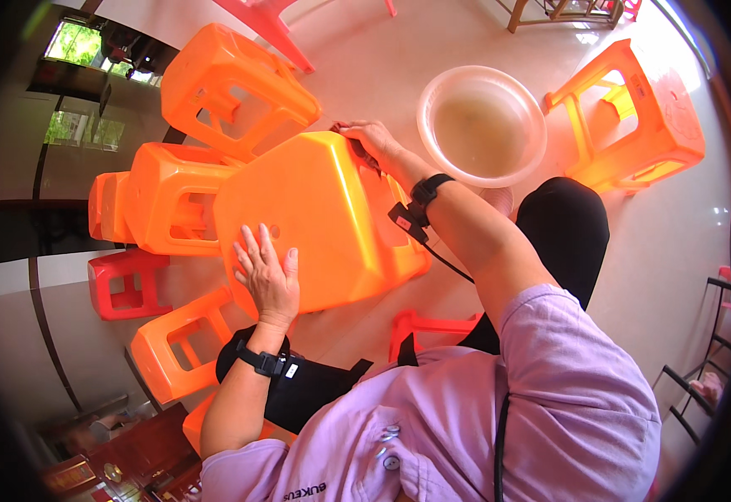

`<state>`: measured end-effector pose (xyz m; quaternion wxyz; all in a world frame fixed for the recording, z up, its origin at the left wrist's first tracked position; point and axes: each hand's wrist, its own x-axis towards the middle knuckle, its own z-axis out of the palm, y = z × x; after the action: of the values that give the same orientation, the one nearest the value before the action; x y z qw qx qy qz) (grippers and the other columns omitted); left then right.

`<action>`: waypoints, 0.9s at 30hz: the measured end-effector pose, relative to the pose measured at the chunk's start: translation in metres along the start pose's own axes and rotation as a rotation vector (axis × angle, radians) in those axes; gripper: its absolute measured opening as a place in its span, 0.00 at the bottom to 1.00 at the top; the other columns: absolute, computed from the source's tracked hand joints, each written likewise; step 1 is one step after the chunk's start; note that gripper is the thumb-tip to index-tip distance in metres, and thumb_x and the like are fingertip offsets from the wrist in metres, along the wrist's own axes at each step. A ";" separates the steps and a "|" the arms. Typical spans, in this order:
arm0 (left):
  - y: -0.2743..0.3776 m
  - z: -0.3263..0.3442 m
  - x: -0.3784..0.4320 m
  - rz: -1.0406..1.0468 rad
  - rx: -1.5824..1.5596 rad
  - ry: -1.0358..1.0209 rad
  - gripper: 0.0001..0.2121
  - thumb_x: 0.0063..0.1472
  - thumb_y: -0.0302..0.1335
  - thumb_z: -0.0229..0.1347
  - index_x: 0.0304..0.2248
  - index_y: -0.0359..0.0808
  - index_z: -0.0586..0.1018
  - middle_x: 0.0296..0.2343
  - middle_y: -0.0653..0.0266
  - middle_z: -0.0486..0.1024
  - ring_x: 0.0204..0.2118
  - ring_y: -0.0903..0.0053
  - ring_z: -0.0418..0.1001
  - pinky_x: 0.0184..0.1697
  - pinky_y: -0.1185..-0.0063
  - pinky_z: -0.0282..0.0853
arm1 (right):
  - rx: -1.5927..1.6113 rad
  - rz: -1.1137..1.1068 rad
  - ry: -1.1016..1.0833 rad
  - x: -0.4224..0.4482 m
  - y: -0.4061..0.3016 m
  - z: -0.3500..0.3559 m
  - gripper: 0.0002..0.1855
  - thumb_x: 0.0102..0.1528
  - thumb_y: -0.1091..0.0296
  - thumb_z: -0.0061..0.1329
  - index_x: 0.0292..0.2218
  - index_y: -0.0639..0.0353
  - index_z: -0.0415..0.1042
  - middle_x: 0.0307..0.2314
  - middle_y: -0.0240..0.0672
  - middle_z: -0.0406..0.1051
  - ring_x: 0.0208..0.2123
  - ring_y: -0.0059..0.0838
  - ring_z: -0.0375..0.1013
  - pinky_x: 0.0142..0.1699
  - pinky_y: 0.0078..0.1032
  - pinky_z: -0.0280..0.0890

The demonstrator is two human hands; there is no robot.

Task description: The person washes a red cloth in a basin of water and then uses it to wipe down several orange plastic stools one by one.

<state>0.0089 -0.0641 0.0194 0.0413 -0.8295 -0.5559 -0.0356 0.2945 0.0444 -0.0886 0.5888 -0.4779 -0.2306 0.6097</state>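
Observation:
An orange plastic stool (306,207) stands directly in front of me, its seat facing up towards me and slightly tilted. My left hand (266,276) lies flat on the seat near its small round hole, fingers spread, holding nothing. At the seat's far right corner my right hand (375,143) presses a dark reddish cloth (365,155) against the rim and side. Most of that cloth is hidden under the palm and fingers. A pale plastic basin (427,119) with cloudy brownish water stands on the floor to the right of that hand.
More orange stools stand at the upper left (215,69), the left (152,194), the lower left (152,357) and the right (673,119). A red stool (105,285) is at the left. Part of another red stool (434,323) shows between my legs. A wooden chair (541,19) stands at the top.

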 end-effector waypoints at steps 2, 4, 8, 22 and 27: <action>-0.002 -0.001 -0.002 -0.001 -0.013 -0.012 0.31 0.64 0.42 0.45 0.61 0.39 0.52 0.62 0.50 0.44 0.62 0.42 0.44 0.57 0.48 0.44 | -0.037 -0.044 -0.123 -0.018 -0.030 0.010 0.15 0.54 0.60 0.51 0.39 0.58 0.78 0.18 0.30 0.70 0.18 0.18 0.67 0.21 0.21 0.60; -0.004 0.000 -0.004 0.012 -0.033 -0.019 0.32 0.64 0.42 0.45 0.62 0.38 0.51 0.62 0.49 0.43 0.61 0.41 0.43 0.57 0.46 0.44 | -0.131 -0.187 -0.274 -0.038 -0.056 0.026 0.15 0.54 0.59 0.51 0.40 0.59 0.78 0.20 0.30 0.70 0.21 0.19 0.69 0.24 0.20 0.61; -0.002 0.000 -0.003 0.029 -0.001 -0.016 0.31 0.64 0.42 0.45 0.62 0.38 0.52 0.62 0.49 0.43 0.61 0.41 0.43 0.58 0.48 0.43 | -0.082 -0.467 -0.312 -0.014 -0.028 0.030 0.14 0.56 0.64 0.48 0.39 0.65 0.76 0.32 0.35 0.76 0.33 0.26 0.75 0.42 0.19 0.67; 0.003 -0.010 0.001 0.060 -0.008 -0.069 0.31 0.63 0.41 0.43 0.61 0.34 0.51 0.62 0.46 0.43 0.62 0.43 0.43 0.60 0.53 0.41 | 0.218 -0.268 -0.388 -0.004 -0.017 0.028 0.14 0.55 0.64 0.47 0.39 0.64 0.76 0.36 0.37 0.75 0.39 0.25 0.73 0.46 0.23 0.66; 0.009 -0.018 0.004 0.059 -0.028 -0.117 0.32 0.63 0.39 0.43 0.61 0.31 0.50 0.62 0.45 0.41 0.62 0.44 0.41 0.61 0.55 0.38 | 0.094 0.036 -0.211 0.033 0.031 -0.009 0.23 0.57 0.52 0.42 0.41 0.62 0.76 0.36 0.37 0.75 0.37 0.26 0.73 0.44 0.22 0.66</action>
<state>0.0184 -0.0659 0.0373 -0.0018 -0.8467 -0.5320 0.0067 0.2919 0.0665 -0.1293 0.5721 -0.3871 -0.2538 0.6771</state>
